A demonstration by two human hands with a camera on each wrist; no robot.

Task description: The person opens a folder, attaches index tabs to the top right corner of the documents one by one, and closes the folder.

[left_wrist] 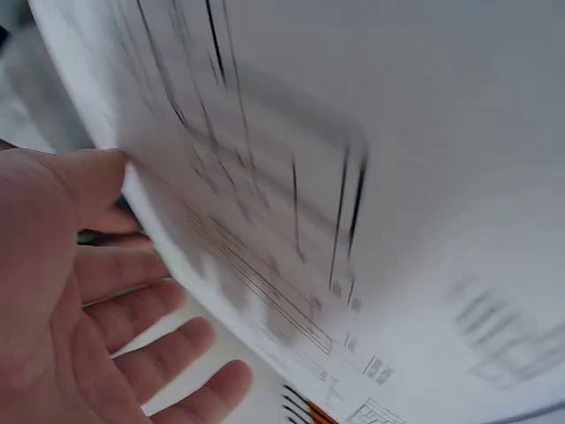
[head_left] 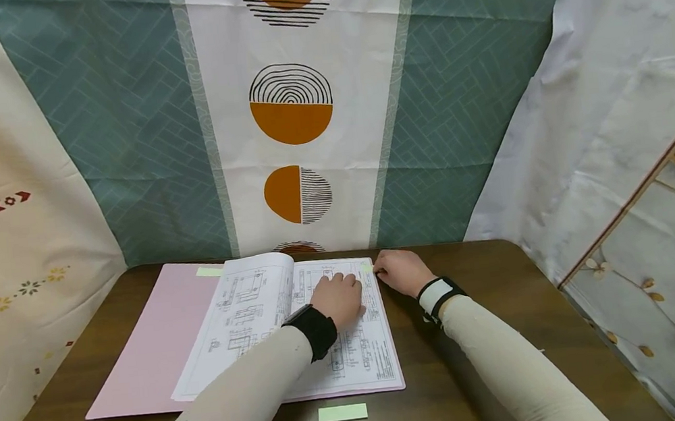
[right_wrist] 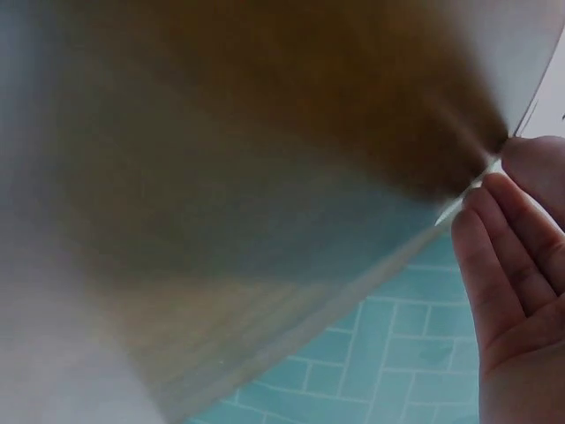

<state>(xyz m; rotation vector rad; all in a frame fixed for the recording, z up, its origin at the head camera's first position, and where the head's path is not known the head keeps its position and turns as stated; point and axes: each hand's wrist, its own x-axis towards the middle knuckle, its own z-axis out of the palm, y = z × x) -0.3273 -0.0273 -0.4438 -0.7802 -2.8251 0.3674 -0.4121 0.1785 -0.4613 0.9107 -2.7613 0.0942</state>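
A pink folder (head_left: 160, 336) lies spread on the table with printed technical drawings inside, its turned-over pages (head_left: 244, 314) curving up near the fold. On the right-hand drawing page (head_left: 358, 357) rests my left hand (head_left: 339, 300); in the left wrist view its fingers are nearly straight and the thumb touches the paper. At the page's upper right edge my right hand (head_left: 403, 272) pinches a pale green sticky note (head_left: 368, 268) between thumb and fingertips. The right wrist view shows a pale sliver of it at the fingertips; the rest is hidden.
Another pale green sticky strip (head_left: 342, 413) lies on the brown table (head_left: 486, 359) in front of the folder. A third green strip (head_left: 209, 271) sits at the top of the pink cover. Patterned cloths (head_left: 335, 190) hang behind the table and at both sides.
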